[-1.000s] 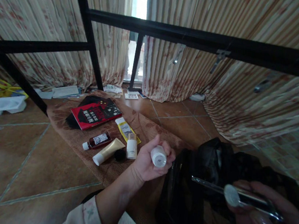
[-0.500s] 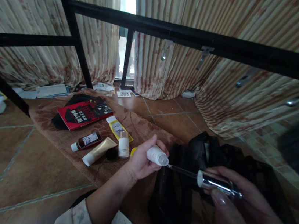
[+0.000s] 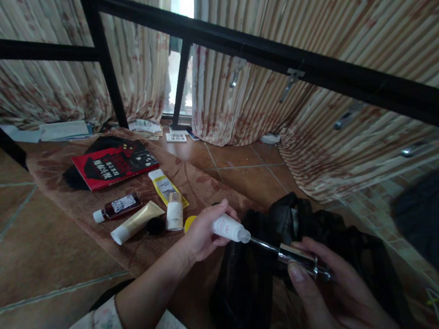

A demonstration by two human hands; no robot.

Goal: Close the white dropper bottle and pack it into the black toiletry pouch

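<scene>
Since a second ago, the right hand [image 3: 345, 315] has moved in toward the left hand [image 3: 202, 234], bringing the glass dropper [image 3: 267, 246] from well apart up to the mouth of the white bottle [image 3: 227, 227]. The bottle, which faced the camera end-on, now lies sideways with its clear neck pointing right.

The left hand wraps its fingers around the bottle, holding it nearly level above the brown cloth [image 3: 208, 185]. The right hand pinches the silver cap [image 3: 297, 256] between thumb and fingers, the dropper stretching left from it. The dropper's tip meets the neck; whether it has gone inside, I cannot tell.

Left of the left hand, on the cloth, are a cream-topped bottle [image 3: 175, 217], a yellow tube [image 3: 165, 188], a black lid [image 3: 155, 226], a gold tube [image 3: 139, 222] and a dark red bottle [image 3: 119, 206]. A red and black book [image 3: 115, 166] lies behind them. Black fabric [image 3: 241, 303] is bunched below and beyond the dropper.
</scene>
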